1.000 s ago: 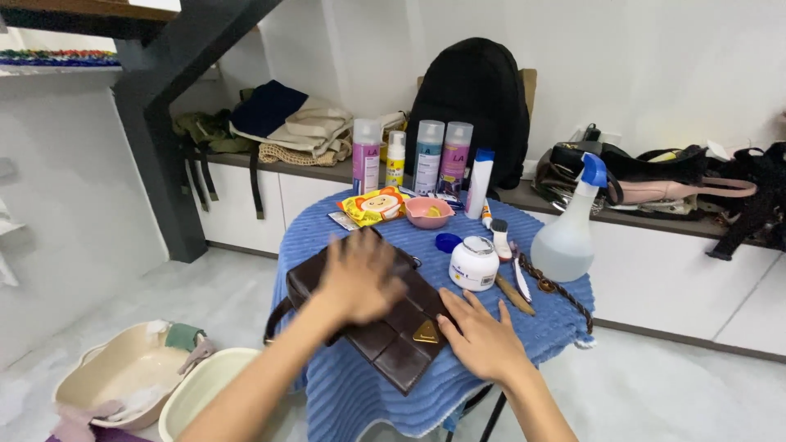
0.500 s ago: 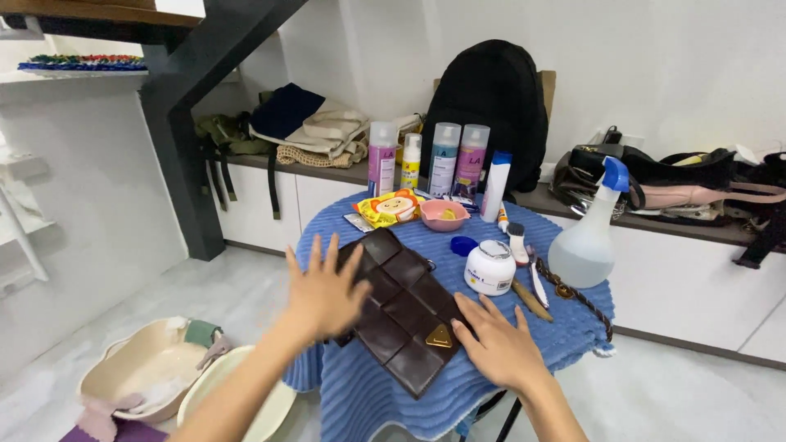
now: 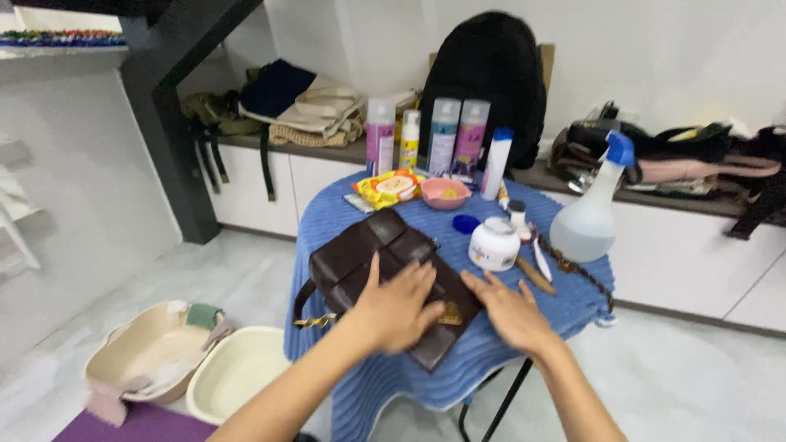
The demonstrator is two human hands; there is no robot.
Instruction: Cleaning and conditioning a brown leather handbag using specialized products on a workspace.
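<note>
Dark brown quilted handbag (image 3: 372, 254) flat on blue ribbed cloth (image 3: 565, 311) over small round bench, front-left portion. Long axis diagonal: far end toward back of bench, near end toward front edge, w/ gold triangular plate (image 3: 451, 313) at near end. Strap w/ gold chain link (image 3: 309, 315) hanging off left side.

Left hand (image 3: 395, 309) flat on bag's near half, fingers spread, palm down, nothing gripped. Right hand (image 3: 512, 309) flat, open, fingertips at bag's near right edge, rest on cloth; no grip. Bag's near portion largely covered by left hand; plate only partly visible betw. hands.

Just right of bag: white jar (image 3: 494, 244), blue lid (image 3: 467, 223), brush and small tools (image 3: 536, 270), braided cord; details of tools hard to make out. Spray bottle (image 3: 591, 214) at right edge. Back of bench: pink bowl (image 3: 445, 193), yellow packet (image 3: 388, 187), row of tall bottles (image 3: 446, 136). Bench legs mostly hidden by cloth. Floor, left: two basins (image 3: 188, 368), purple mat cut off at frame bottom.
</note>
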